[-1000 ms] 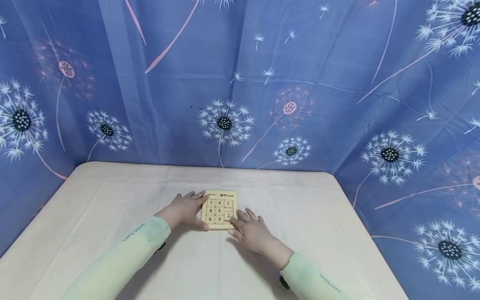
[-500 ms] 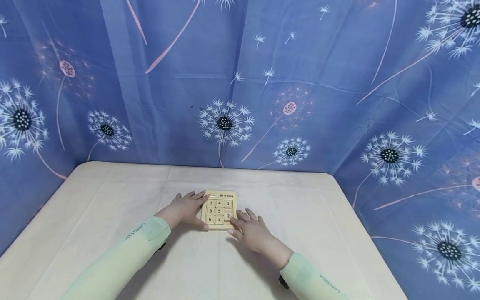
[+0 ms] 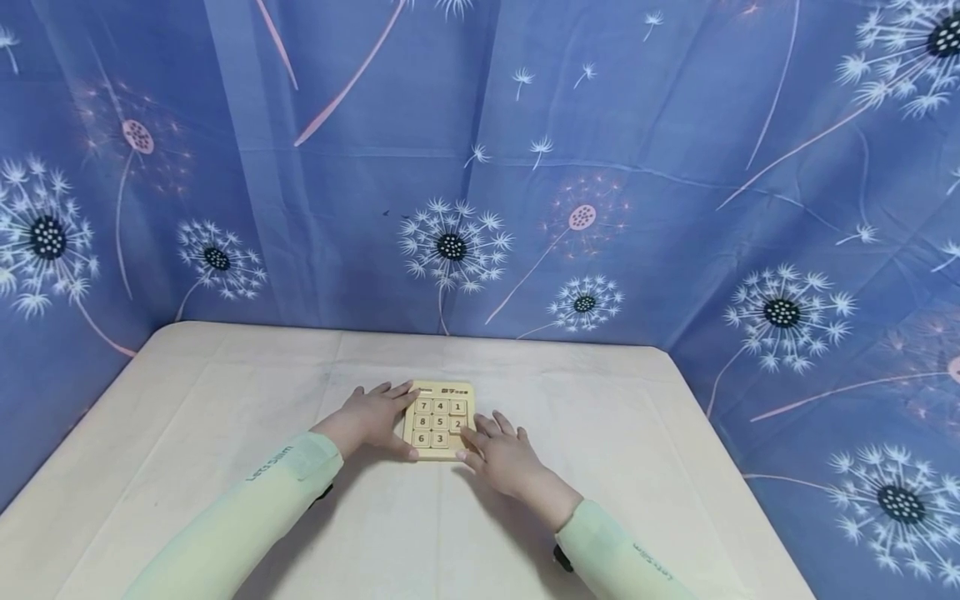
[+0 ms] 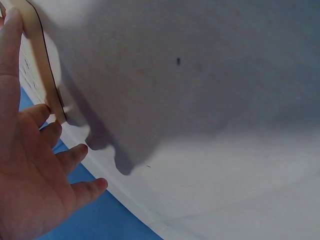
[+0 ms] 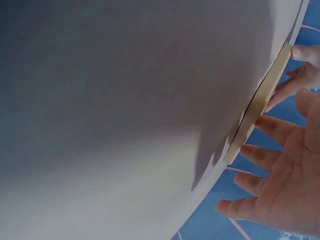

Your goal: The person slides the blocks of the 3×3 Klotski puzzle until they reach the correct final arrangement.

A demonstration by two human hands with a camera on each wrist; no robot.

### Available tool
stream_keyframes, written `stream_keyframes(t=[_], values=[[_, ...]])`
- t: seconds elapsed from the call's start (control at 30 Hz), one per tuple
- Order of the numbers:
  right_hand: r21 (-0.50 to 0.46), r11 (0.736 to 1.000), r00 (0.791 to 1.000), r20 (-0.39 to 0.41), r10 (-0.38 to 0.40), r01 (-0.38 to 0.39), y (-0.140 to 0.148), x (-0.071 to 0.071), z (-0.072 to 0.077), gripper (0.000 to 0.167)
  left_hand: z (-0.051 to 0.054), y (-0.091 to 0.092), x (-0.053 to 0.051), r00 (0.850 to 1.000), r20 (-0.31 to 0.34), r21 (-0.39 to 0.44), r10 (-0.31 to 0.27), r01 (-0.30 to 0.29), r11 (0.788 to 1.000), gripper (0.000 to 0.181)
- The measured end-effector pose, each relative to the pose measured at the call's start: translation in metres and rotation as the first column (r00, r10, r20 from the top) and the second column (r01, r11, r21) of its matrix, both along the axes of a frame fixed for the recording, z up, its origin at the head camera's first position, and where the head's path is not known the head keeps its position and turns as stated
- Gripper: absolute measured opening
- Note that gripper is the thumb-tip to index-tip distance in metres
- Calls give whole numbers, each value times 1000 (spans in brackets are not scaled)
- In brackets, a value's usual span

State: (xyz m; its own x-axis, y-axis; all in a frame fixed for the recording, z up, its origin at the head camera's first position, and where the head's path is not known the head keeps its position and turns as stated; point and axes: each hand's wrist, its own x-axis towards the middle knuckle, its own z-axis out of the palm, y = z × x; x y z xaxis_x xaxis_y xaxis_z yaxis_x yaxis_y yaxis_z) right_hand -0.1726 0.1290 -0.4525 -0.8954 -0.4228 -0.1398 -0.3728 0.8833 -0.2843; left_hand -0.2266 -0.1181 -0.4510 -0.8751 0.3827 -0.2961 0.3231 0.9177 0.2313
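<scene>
A wooden number slide puzzle (image 3: 444, 455) lies flat on the table, its numbered square tiles in rows: 7 4 1, 8 5 2, 6 3 and a gap at the lower right. My left hand (image 3: 371, 419) holds its left side, thumb at the near edge and index finger near the top corner. In the left wrist view, that hand's (image 4: 35, 170) other fingers spread beyond the board's edge (image 4: 42, 65). My right hand (image 3: 506, 460) touches tile 2 (image 3: 457, 423) with its index fingertip. Its fingers (image 5: 267, 157) look extended beside the board in the right wrist view.
A pale cloth covers the table (image 3: 247, 392). Behind and on both sides hangs a blue curtain (image 3: 360, 208) with dandelion prints. Light green sleeves (image 3: 247, 508) cover both forearms.
Tile 2 has slid slightly upward under my right index finger, opening the gap below it. My right hand shifted a little with it, while the left hand stayed in place on the board.
</scene>
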Motion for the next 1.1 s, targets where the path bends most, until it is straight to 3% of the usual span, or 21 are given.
stream_keyframes(t=[0.87,1.1], values=[[-19,1000,1000,21,2,-2,5,-5,4,51,-1,1,0,1000,-2,-1,0,0,1000,112],[-24,992,992,-8,124,-124,5,-1,5,50,-4,-1,-2,1000,-1,3,-5,5,1000,113]])
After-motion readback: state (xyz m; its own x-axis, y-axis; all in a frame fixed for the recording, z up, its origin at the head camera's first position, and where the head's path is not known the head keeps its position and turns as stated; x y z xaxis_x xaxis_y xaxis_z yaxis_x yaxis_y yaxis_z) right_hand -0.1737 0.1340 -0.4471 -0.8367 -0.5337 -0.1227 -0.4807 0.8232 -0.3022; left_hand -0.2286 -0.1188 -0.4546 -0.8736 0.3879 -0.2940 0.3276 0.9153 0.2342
